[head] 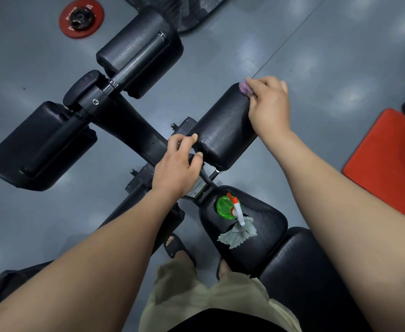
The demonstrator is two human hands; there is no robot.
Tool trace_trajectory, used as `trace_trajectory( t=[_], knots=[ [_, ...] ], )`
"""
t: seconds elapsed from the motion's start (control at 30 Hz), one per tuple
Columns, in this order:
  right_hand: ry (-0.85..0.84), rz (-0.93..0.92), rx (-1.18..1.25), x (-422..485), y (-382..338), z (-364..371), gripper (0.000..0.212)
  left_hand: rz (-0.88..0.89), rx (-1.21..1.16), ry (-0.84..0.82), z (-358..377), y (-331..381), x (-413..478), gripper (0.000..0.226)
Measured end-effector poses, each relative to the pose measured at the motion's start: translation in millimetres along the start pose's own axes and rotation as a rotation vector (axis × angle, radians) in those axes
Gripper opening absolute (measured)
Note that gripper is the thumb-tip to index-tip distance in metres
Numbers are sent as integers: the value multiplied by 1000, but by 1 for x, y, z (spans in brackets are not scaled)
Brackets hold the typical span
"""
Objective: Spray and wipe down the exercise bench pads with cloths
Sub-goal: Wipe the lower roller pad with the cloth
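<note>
At the far right end of the black roller pad (223, 130), my right hand (269, 106) is curled over a bunched purple cloth (244, 89) and presses it onto the pad's rounded end. My left hand (176, 171) is closed round the black frame bar (134, 130) just beside the pad's near left end, with the fingertips touching the pad's edge.

Open grey floor (328, 56) lies beyond the pad to the far right. More of it shows to the left, between the bar and a larger pad (41, 144). Another roller pad (139, 51) sits farther off, across the bar. A red mat (388, 164) lies on the right, well apart from my arm. A red weight plate (81, 17) lies flat at the far left.

The pads are black with rounded corners, finely ribbed and faintly glossy. Nearer me, on the curved seat pad (268, 226), lies a clear green spray bottle (225, 207) with a white and orange trigger head. Its nozzle rests on a crumpled grey cloth (238, 234).
</note>
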State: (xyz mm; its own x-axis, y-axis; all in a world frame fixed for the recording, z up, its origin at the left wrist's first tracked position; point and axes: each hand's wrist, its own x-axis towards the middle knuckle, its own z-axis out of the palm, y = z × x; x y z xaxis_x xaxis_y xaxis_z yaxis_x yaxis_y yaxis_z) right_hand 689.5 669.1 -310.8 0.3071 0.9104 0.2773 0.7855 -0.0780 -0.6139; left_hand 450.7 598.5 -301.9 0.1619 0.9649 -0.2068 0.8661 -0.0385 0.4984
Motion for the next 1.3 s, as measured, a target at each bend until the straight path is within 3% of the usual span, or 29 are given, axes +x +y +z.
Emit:
trace_trajectory(
  t=[0.13, 0.37, 0.57, 0.7, 0.87, 0.93, 1.3],
  knots=[
    [55, 70, -17, -12, -17, 5, 32, 8, -4, -4, 0, -1, 0, 41],
    [34, -60, 29, -52, -29, 7, 37, 1, -36, 19, 0, 2, 0, 46],
    [18, -141, 75, -101, -43, 14, 30, -61, 3, -6, 2, 2, 3, 66],
    [-5, -204, 102, -93, -28, 3, 27, -62, 2, -32, 1, 3, 4, 63],
    [122, 48, 132, -46, -11, -2, 26, -50, -27, -27, -1, 4, 2, 57],
    [126, 60, 103, -49, -17, 0, 28, -53, -25, -23, -1, 3, 2, 56],
    [-93, -221, 88, -123, -53, 0, 27, -31, -31, -9, 1, -1, 3, 52]
  ],
)
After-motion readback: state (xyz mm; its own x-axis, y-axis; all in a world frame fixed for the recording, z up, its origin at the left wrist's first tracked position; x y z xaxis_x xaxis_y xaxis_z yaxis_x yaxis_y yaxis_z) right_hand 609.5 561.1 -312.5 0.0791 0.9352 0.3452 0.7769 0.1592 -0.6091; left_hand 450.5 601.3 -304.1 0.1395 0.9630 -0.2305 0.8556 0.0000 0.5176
